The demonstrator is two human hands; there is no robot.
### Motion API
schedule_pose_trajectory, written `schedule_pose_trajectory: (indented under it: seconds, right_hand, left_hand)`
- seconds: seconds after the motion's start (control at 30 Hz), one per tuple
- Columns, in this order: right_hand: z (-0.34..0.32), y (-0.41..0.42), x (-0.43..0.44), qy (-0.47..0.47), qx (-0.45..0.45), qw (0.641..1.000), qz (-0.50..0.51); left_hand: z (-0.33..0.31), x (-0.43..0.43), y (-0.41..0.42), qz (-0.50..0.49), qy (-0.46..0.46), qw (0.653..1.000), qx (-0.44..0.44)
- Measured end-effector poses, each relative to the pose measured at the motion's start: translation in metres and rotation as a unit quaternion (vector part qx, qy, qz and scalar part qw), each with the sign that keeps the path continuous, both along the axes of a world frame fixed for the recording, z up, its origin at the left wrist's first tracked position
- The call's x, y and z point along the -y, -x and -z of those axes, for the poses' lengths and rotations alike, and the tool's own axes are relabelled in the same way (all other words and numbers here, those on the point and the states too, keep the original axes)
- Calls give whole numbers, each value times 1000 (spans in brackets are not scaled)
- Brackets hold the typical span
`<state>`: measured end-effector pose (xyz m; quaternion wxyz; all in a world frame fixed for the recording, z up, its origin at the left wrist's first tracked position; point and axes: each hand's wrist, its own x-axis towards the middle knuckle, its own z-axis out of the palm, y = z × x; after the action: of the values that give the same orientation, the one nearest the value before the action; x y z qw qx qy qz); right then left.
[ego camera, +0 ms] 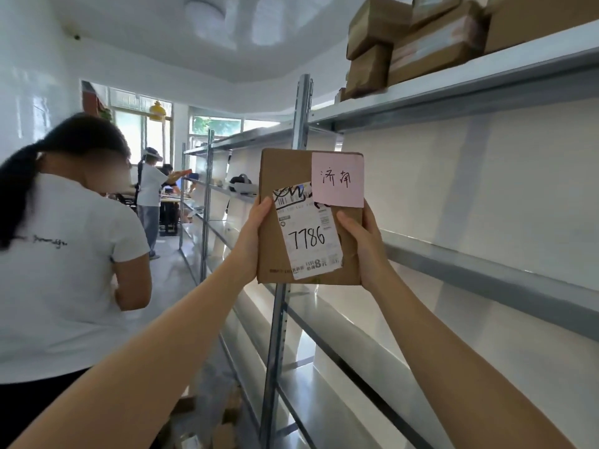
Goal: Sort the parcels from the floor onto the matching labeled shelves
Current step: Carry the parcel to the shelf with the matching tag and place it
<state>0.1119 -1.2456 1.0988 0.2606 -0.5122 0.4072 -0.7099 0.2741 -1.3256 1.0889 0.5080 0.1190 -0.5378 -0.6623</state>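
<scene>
I hold a flat brown cardboard parcel (275,176) upright at chest height in front of the shelving. A pink note with handwritten characters is stuck on its top right corner. A white shipping label below it reads 7786. My left hand (256,238) grips the parcel's left edge. My right hand (363,244) grips its right edge and lower corner. Grey metal shelves (486,264) run along the right, the near levels bare. Several brown parcels (421,43) are stacked on the top shelf at upper right.
A person in a white T-shirt (64,270) stands close on my left, back turned. Another person (150,192) works further down the aisle by the far shelves. Loose cardboard parcels (210,426) lie on the floor at the shelf's foot. A metal upright (275,351) stands just below the parcel.
</scene>
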Motion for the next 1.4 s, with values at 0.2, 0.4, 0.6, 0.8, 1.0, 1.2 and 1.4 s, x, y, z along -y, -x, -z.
schedule_pose_trajectory:
  seconds: [0.2,0.4,0.6,0.8,1.0,1.2,1.4]
  right_hand:
    - [4,36,84,-9,15,1000,22]
    - [7,76,164,-8,13,999,42]
    - [4,108,251,12,21,996,84]
    - [-11,134,339,41,41,989,139]
    - [-33,167,400,23,56,975,215]
    - [-49,202,435,-88,133,957,242]
    - [-66,226,450,-241,129,914,299]
  left_hand:
    - [3,85,38,18,-11,1000,6]
    - [8,174,81,56,-14,998,1]
    - [0,272,118,99,3,995,8]
    - [-25,380,162,134,40,989,48]
    - [-44,461,212,185,34,980,65]
    - [-38,505,256,240,-45,966,89]
    - [-35,523,286,254,-94,953,133]
